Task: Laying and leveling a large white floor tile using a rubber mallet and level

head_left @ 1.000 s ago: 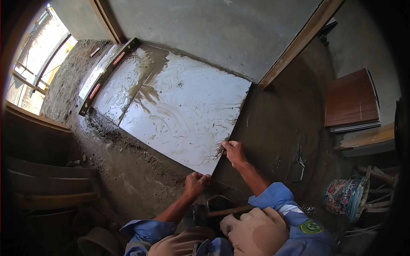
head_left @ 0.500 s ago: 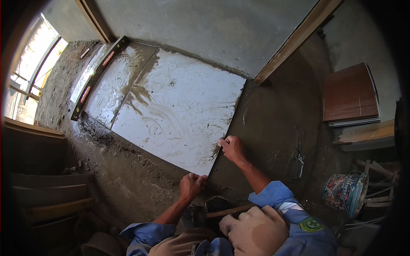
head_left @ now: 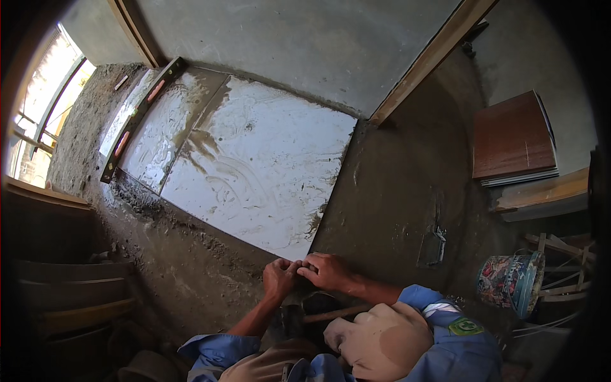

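Mortar-smeared pale tile (head_left: 254, 172) lies flat; both hands (head_left: 280, 278) (head_left: 328, 270) seemingly pinch its near corner.

I was in a room under construction, a floor being tiled. Bare grey plaster wall (head_left: 286, 44) stood ahead, and the floor (head_left: 394, 191) was raw wet mortar. Two large pale tiles (head_left: 254, 165), smeared with slurry, lay bedded in it, a long level (head_left: 137, 118) resting along their far edge. Spare brown tiles (head_left: 512, 137) were stacked aside, near a dirty bucket (head_left: 509, 280).
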Demonstrator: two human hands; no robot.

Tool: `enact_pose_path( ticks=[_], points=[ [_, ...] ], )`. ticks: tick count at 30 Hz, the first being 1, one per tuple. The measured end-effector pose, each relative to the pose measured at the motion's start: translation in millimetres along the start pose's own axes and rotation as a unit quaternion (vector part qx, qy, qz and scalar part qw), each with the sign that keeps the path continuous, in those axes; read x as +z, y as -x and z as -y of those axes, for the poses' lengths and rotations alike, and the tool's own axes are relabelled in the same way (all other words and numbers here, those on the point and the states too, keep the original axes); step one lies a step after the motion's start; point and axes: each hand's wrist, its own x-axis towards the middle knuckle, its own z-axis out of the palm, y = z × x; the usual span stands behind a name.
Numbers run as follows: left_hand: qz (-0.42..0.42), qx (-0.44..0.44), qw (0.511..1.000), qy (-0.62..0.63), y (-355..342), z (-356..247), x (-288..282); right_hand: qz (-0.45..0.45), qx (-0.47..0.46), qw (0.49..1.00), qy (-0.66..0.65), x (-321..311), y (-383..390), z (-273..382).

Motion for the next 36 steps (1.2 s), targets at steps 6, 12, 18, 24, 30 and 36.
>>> enact_pose_path(
  ticks=[6,12,18,24,30,36],
  points=[
    [0.023,-0.044,0.987,0.151,10,-10,4,-0.22,0.149,0.956,-0.126,-41,-58,-49],
    [0.007,-0.032,0.998,0.05,3,0,2,-0.181,0.078,0.974,0.111,-44,-70,-52],
    [-0.048,0.019,0.999,-0.014,8,-3,-8,-0.122,-0.001,0.983,0.137,-35,-46,-21],
    [-0.089,0.12,0.987,-0.064,3,-32,-47,0.187,-0.158,0.965,0.099,-11,59,8],
    [-0.077,0.365,0.867,-0.331,-42,-46,-68,0.309,-0.189,0.917,0.165,11,83,8],
    [0.004,0.309,0.88,-0.36,-61,-68,-63,0.23,-0.106,0.958,0.138,14,80,7]
  ],
)
